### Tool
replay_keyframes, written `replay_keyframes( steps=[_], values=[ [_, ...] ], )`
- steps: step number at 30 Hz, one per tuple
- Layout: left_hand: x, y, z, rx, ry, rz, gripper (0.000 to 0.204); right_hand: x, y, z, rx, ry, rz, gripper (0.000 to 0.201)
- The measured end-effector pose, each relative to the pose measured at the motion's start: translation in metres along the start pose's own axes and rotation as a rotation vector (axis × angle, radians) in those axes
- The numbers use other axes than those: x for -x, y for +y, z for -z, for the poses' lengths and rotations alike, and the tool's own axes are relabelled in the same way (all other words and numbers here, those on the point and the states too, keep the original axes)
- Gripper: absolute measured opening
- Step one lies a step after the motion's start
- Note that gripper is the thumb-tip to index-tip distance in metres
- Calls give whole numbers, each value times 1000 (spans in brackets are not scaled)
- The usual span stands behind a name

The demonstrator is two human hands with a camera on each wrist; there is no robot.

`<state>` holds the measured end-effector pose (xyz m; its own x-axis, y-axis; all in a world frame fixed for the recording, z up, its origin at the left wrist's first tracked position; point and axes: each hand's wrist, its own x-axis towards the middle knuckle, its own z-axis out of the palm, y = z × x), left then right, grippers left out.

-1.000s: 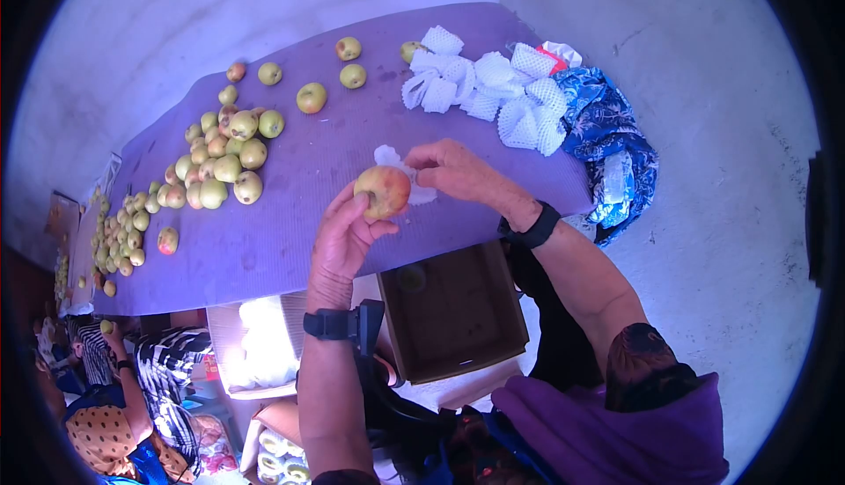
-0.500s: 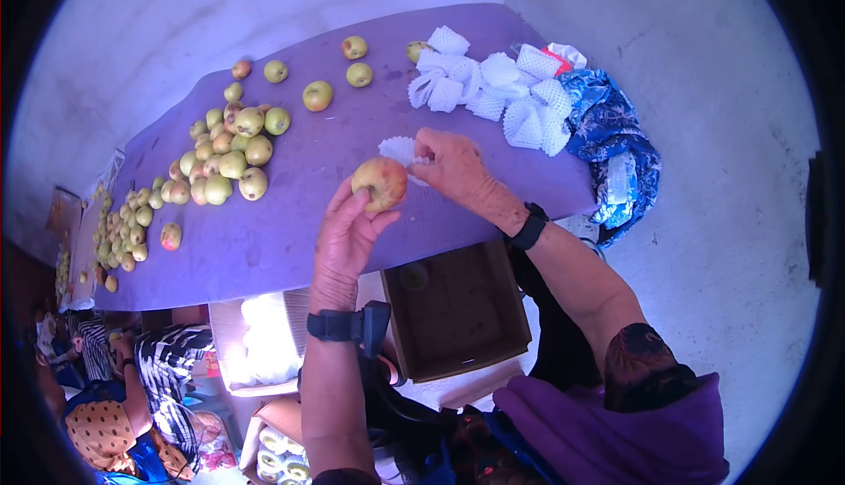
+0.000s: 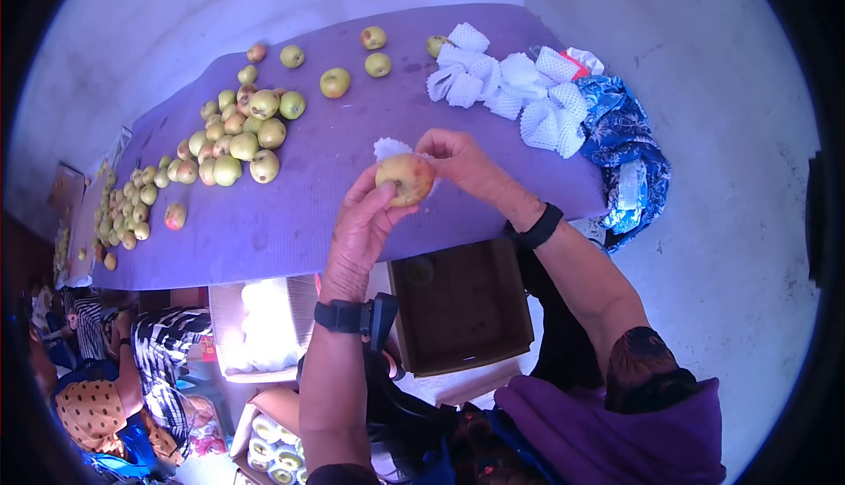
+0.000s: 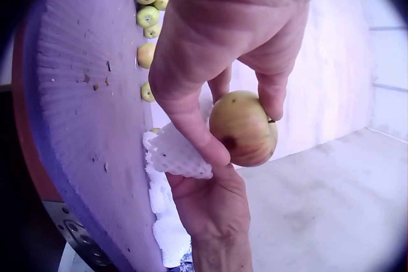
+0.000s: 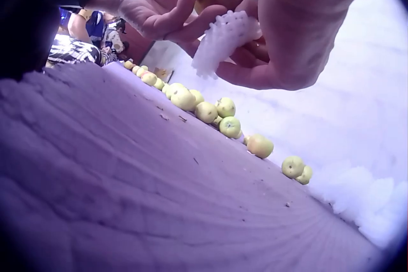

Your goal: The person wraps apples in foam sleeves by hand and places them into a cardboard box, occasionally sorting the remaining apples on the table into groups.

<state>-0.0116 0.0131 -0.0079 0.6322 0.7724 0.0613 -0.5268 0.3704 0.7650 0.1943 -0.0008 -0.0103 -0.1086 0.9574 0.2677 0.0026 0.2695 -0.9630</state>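
My left hand point(image 3: 361, 234) grips a yellow-red apple point(image 3: 407, 179) between thumb and fingers, above the table's near side. A brown spot shows on the apple's skin in the left wrist view. Right beside it, my right hand point(image 3: 473, 170) pinches a white foam net sleeve point(image 5: 223, 42). In the left wrist view the foam sleeve point(image 4: 182, 154) reaches past the apple's side, and the apple's skin is still bare toward the camera. The right fingertips are partly hidden behind the apple in the head view.
Many apples point(image 3: 245, 145) lie heaped along the left of the purple-covered table point(image 3: 326, 212). More foam sleeves point(image 3: 553, 120) are piled at the back right beside a blue patterned cloth point(image 3: 625, 159). Below the near edge stands an open cardboard box point(image 3: 462, 309). Another person point(image 3: 97, 406) sits at lower left.
The apple in my left hand has come closer to my right hand, so they now overlap in the head view. The head view has shifted a little, moving the table contents rightward.
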Motion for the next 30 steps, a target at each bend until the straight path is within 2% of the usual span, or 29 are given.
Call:
replay_keyframes(
  steps=[1,3,7,9,10,12,18,22,24,27,30],
  values=[
    [0,1,1,0,1,0,40,1,-2,0,-1,-1,0,13],
    [0,2,2,-82,68,-15,40,3,-9,-1,-7,108,-84,12],
    [0,2,8,-164,172,-4,39,2,-12,1,23,168,-78,12],
    [0,0,9,-210,246,-4,40,4,-11,-2,298,176,59,13],
    [0,-1,7,-210,247,-2,40,5,-12,-5,297,176,58,13],
    [0,-2,3,-219,325,-29,39,9,-13,-11,466,202,37,15],
    [1,-6,-2,-197,398,-90,40,12,-20,-23,459,162,-51,19],
    [1,-9,-1,-230,455,-96,42,7,0,-22,380,178,-50,18],
    [-1,-10,2,-332,490,-81,42,4,1,-23,224,275,69,16],
    [1,-9,-1,-354,466,10,41,8,-12,-28,174,261,54,14],
    [1,-10,-2,-330,519,-36,40,11,-18,-28,256,201,61,14]
  ],
)
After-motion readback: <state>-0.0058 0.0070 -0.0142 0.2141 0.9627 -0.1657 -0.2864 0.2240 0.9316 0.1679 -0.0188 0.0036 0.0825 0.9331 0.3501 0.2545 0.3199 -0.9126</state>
